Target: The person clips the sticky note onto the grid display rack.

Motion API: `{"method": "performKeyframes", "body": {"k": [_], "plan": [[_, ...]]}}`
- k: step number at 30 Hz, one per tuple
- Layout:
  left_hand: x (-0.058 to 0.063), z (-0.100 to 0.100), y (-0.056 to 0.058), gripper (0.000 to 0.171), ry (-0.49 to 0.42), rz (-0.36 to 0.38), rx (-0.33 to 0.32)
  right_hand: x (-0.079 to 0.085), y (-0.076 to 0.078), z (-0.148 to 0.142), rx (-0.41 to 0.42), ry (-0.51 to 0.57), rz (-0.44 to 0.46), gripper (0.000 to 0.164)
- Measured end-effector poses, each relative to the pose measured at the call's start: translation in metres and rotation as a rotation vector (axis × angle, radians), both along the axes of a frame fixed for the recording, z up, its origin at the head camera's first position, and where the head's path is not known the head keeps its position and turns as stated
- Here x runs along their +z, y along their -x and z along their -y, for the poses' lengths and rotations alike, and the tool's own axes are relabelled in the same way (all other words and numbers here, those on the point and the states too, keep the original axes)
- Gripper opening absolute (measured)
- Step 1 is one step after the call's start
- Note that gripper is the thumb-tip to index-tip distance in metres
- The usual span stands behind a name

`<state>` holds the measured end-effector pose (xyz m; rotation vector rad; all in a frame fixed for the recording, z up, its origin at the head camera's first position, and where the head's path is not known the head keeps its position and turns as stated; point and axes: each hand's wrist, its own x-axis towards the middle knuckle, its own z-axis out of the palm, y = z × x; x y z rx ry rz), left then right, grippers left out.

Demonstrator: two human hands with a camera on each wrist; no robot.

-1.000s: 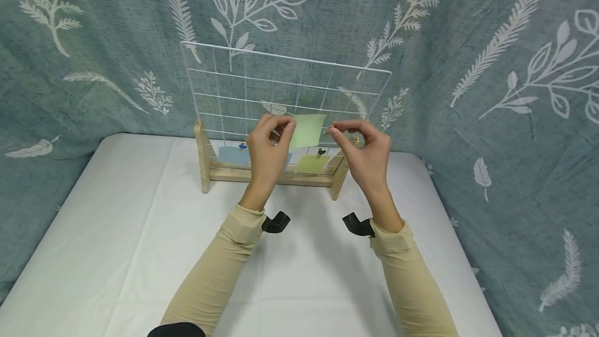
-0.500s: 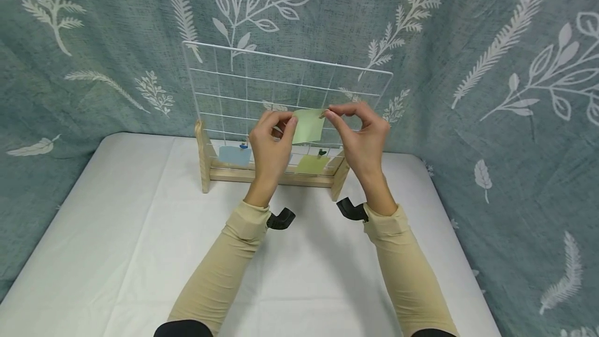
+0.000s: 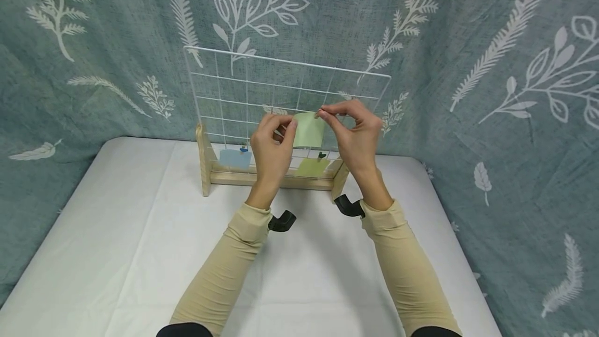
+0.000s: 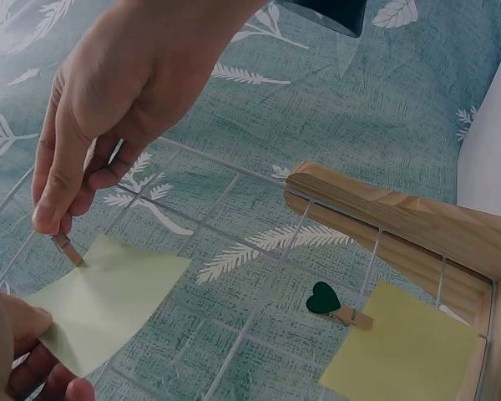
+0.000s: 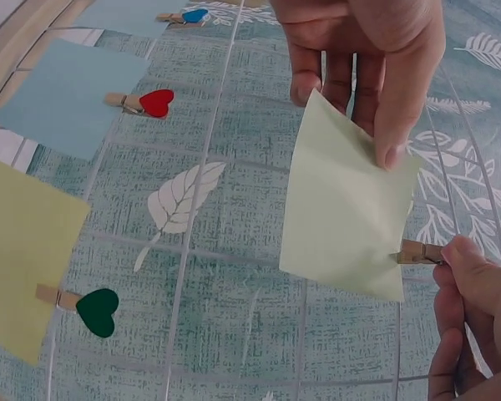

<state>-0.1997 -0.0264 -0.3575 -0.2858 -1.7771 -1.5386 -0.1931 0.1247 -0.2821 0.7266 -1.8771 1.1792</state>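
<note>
A pale green paper note [image 3: 309, 131] is held up in front of the white wire grid [image 3: 276, 85]. My left hand [image 3: 271, 143] pinches its left edge between thumb and fingers. My right hand [image 3: 357, 138] pinches a small wooden clothespin [image 5: 419, 252], whose tip meets the note's upper edge in both wrist views. The fingers hide the clothespin's back end. Lower on the grid, a yellow note [image 4: 401, 347] hangs from a clothespin with a dark green heart [image 4: 323, 298]. Blue notes [image 5: 71, 98] hang farther left, one beside a red heart clothespin [image 5: 142, 103].
Wooden feet [image 3: 204, 163] and a crossbar carry the grid on a white-covered table [image 3: 117, 233]. A blue heart clothespin [image 3: 244, 148] is on the leftmost blue note. Behind stands a teal curtain [image 3: 117, 30] with white leaves.
The right hand has moved left and slightly up, bringing the clothespin from beside the note to its upper right edge. The left hand has shifted only slightly and keeps its pinch on the note.
</note>
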Motion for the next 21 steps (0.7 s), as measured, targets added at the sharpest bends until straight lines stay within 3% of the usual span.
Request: {"method": "performKeyframes", "body": {"k": [8, 21], "plan": [[-0.003, 0.002, 0.001, 0.016, -0.033, -0.012, -0.028, 0.002, 0.001, 0.005, 0.013, 0.010, -0.019, 0.006], [-0.001, 0.005, 0.003, 0.015, -0.005, -0.008, 0.006, 0.002, 0.001, 0.012, -0.025, -0.017, -0.019, 0.008]]}}
